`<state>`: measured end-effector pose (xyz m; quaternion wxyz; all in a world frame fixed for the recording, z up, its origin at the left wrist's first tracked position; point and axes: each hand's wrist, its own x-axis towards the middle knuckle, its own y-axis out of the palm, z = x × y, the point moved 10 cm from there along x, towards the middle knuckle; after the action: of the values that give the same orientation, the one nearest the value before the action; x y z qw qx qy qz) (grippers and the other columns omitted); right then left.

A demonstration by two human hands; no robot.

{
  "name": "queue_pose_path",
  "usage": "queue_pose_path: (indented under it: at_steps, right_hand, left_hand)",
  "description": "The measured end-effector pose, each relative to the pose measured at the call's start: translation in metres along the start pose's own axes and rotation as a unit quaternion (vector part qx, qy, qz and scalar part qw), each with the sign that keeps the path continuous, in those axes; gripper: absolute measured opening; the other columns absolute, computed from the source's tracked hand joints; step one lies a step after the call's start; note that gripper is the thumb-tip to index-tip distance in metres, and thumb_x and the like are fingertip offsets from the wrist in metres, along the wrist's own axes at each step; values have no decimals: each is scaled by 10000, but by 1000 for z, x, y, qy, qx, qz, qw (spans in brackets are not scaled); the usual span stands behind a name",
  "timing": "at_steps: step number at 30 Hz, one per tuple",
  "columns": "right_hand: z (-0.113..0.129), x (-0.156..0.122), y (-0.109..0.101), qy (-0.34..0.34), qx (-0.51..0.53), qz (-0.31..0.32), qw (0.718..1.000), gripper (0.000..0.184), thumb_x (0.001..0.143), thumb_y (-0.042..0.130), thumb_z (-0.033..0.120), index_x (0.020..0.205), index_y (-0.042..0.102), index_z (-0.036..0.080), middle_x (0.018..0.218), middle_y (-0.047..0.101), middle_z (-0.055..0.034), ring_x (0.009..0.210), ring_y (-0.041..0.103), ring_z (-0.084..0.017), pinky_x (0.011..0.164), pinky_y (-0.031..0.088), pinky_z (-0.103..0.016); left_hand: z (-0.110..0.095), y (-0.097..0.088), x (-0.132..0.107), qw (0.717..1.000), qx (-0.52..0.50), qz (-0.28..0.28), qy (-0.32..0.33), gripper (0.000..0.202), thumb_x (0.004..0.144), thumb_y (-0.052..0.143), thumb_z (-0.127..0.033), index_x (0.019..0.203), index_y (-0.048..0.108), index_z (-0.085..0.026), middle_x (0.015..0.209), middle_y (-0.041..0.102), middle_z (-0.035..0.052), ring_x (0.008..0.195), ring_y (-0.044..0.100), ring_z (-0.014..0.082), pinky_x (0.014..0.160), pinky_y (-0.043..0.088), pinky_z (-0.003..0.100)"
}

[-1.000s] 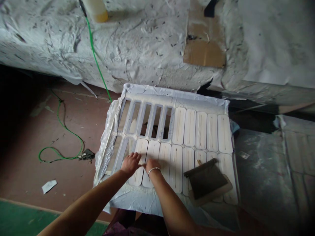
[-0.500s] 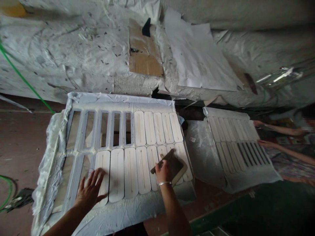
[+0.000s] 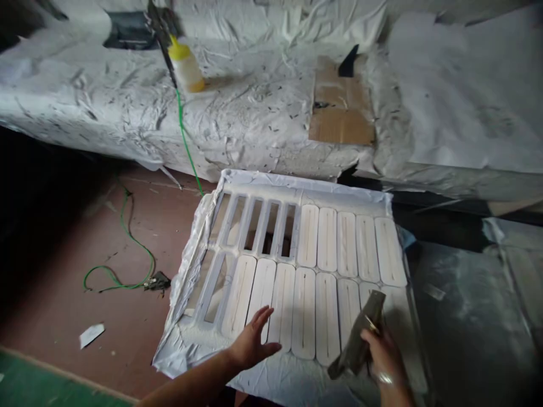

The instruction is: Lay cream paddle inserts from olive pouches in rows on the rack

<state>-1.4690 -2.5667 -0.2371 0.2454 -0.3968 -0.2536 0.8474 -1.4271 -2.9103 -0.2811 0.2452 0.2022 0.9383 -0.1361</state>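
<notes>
Fingers on the left hand point(image 3: 253, 343) spread wide and released, palm down at the near edge of the white moulded panel point(image 3: 258, 192); contact with the bars beneath them is hard to tell. Right hand point(image 3: 382, 355) clenched around a dark flat scraper point(image 3: 358, 339), its blade tilted up over the panel's lower right corner, a metal bracelet point(image 3: 384, 377) at the wrist.

Panel lies flat on a crumpled white plastic sheet point(image 3: 185, 294) and holds two rows of long, round-ended white bars. Far row: five bars point(image 3: 347, 244) on the right half, five open slots point(image 3: 254, 223) on the left. Near row: bars run from the right corner almost to the left side, at least six in view, others partly hidden by the scraper; two open slots point(image 3: 214, 288) at its left end.

So the right part looks filled; the left-hand slots are open.

Beyond the panel's far edge: sheeted ledge point(image 3: 127, 107), cardboard patch point(image 3: 341, 110), yellow-capped bottle point(image 3: 185, 70). Left of the panel: green cord point(image 3: 127, 265) on the floor.
</notes>
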Motion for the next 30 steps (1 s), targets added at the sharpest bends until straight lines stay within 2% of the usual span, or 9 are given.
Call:
queue_pose_path:
  at_steps: [2, 4, 7, 9, 15, 18, 23, 27, 30]
  right_hand:
    - [-4, -37, 15, 96, 215, 133, 963, 251, 409, 650, 274, 637, 568, 211, 586, 606, -18, 634, 611, -223, 624, 498, -341]
    - [10, -86, 46, 148, 297, 254, 908, 261, 420, 703, 245, 662, 607, 224, 668, 647, -17, 682, 628, -213, 670, 499, -340]
    - [52, -150, 113, 118, 363, 423, 822, 342, 529, 650, 235, 871, 654, 234, 836, 678, -36, 776, 640, -217, 716, 496, -348]
    - [67, -170, 158, 86, 367, 470, 798, 383, 610, 607, 220, 993, 630, 219, 952, 672, -48, 858, 633, -213, 751, 490, -339]
    - [49, -183, 272, -27, 154, 459, 874, 739, 719, 535, 261, 1395, 246, 192, 1140, 556, -80, 849, 594, -153, 717, 488, -284]
    - [51, -212, 317, -155, 39, 457, 875, 686, 741, 480, 230, 1396, 282, 179, 1178, 504, -107, 710, 569, -111, 714, 495, -299]
    - [53, -238, 356, -192, -52, 424, 883, 443, 788, 455, 220, 1224, 531, 190, 1115, 580, -105, 831, 610, -170, 717, 503, -300]
    - [62, -232, 359, -204, -48, 432, 877, 319, 852, 406, 307, 1061, 625, 206, 984, 658, -65, 888, 619, -183, 682, 490, -258]
    - [63, -210, 354, -186, -80, 393, 897, 405, 905, 288, 391, 994, 627, 186, 913, 668, -75, 814, 634, -175, 683, 486, -269]
  left_hand:
    - [-6, 6, -2, 978, -200, 32, -52, 1032, 654, 706, -503, 1444, 142, -151, 1464, 179, 207, 1278, 357, 268, 991, 381, 393]
    - [-21, 7, -6, 924, -369, 63, -78, 1015, 664, 669, -587, 1436, 180, -144, 1420, 278, 225, 1228, 421, 278, 954, 406, 397]
    - [-36, -15, -18, 857, -498, 60, -118, 648, 745, 619, -536, 1193, 536, -74, 1080, 599, 201, 885, 621, 231, 795, 483, 349]
    - [-30, -46, -32, 850, -505, 2, -149, 476, 738, 656, -456, 996, 618, -58, 833, 653, 138, 677, 622, 178, 665, 494, 291]
    - [12, -174, -98, 919, -262, -254, -148, 537, 676, 654, -536, 1003, 545, -125, 842, 655, 72, 734, 616, 200, 622, 502, 267]
    - [15, -220, -120, 928, -100, -339, -116, 532, 666, 598, -575, 972, 542, -143, 949, 653, 81, 875, 600, 226, 736, 502, 277]
    - [24, -228, -99, 946, -10, -291, -141, 486, 717, 479, -609, 856, 554, -149, 873, 657, 81, 848, 600, 221, 731, 482, 253]
    - [28, -208, -59, 977, -36, -174, -118, 438, 790, 430, -581, 816, 508, -151, 704, 594, 37, 662, 568, 166, 558, 434, 224]
    - [35, -214, -41, 976, 16, -190, -102, 393, 831, 403, -519, 804, 521, -146, 732, 574, 39, 682, 543, 152, 604, 420, 228]
